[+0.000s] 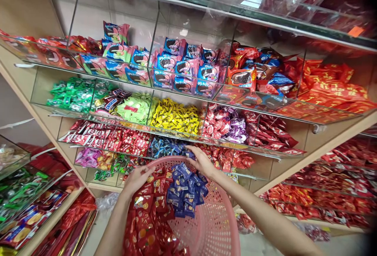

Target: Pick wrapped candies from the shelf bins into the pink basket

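Note:
A pink perforated plastic basket [222, 213] stands tilted below the shelves, its far rim near the lower tier. Red packets [147, 228] fill its left side, and a heap of small blue packets [187, 189] lies towards its far side. My left hand [138, 179] is closed over the left part of the rim, fingers pointing inward. Above the far rim, my right hand [202, 162] reaches to the shelf with bent fingers around what looks like a blue packet, mostly hidden. Just beyond it is a compartment of dark blue packets [167, 147].
Clear dividers split the shelves into compartments of yellow sweets [175, 116], green sweets [70, 94], red packets [132, 141] and pink-blue biscuit packs [182, 67]. Glass shelf fronts [188, 89] jut out above my hands. More stocked shelves [318, 189] stand at right and left.

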A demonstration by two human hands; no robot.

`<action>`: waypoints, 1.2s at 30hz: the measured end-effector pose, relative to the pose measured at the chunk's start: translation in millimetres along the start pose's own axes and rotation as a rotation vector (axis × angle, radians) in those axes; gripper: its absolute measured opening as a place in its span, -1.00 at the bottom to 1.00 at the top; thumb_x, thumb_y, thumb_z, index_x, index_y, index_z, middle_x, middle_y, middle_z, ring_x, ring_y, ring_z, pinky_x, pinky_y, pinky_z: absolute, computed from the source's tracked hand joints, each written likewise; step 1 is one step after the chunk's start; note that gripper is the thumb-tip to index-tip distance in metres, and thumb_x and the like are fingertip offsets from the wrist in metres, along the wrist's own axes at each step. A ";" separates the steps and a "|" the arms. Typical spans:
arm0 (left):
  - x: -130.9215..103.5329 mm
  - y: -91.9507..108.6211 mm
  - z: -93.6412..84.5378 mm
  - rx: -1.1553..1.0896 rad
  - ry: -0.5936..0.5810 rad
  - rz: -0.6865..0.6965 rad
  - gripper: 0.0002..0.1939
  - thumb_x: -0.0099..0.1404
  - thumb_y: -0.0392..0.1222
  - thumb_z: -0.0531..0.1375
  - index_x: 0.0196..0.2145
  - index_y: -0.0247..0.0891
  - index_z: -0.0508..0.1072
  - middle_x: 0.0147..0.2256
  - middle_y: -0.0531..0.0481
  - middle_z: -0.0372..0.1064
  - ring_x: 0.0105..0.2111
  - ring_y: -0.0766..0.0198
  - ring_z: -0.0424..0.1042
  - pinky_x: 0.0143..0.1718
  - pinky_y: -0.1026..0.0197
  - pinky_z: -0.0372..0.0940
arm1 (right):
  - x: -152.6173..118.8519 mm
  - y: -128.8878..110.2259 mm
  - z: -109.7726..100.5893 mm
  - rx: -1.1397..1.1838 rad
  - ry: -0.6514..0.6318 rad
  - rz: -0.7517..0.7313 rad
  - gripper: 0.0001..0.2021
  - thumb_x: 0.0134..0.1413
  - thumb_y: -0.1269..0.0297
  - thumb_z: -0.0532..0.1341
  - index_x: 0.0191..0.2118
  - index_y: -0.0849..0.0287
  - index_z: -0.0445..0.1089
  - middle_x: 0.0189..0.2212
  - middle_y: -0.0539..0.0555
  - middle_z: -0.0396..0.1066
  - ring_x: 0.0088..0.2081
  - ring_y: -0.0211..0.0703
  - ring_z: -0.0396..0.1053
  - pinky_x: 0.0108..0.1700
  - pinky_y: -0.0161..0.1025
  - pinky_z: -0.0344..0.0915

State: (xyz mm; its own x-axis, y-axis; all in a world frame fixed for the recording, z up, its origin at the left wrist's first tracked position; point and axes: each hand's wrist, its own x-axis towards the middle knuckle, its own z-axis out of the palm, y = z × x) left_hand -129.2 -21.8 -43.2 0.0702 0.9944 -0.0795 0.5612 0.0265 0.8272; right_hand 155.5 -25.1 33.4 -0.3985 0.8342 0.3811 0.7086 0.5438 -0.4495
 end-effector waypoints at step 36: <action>-0.3 -2.9 0.6 0.075 0.015 -0.007 -0.54 -0.01 0.26 0.03 -0.60 -0.24 0.29 -0.60 0.10 0.25 -0.53 0.30 0.24 -0.50 0.32 0.01 | -26.4 26.9 14.1 -0.378 -0.086 0.083 -0.74 0.16 0.15 -0.02 -0.16 0.11 0.31 -0.29 0.08 0.27 -0.21 -0.19 0.24 -0.21 -0.28 0.12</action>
State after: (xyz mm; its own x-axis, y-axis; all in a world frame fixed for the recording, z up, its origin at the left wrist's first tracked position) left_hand -130.3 -22.2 -45.9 0.0543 0.9956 -0.0769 0.6220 0.0266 0.7826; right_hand 176.9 -31.3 -0.1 -0.3663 0.8875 0.2797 0.8988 0.4153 -0.1405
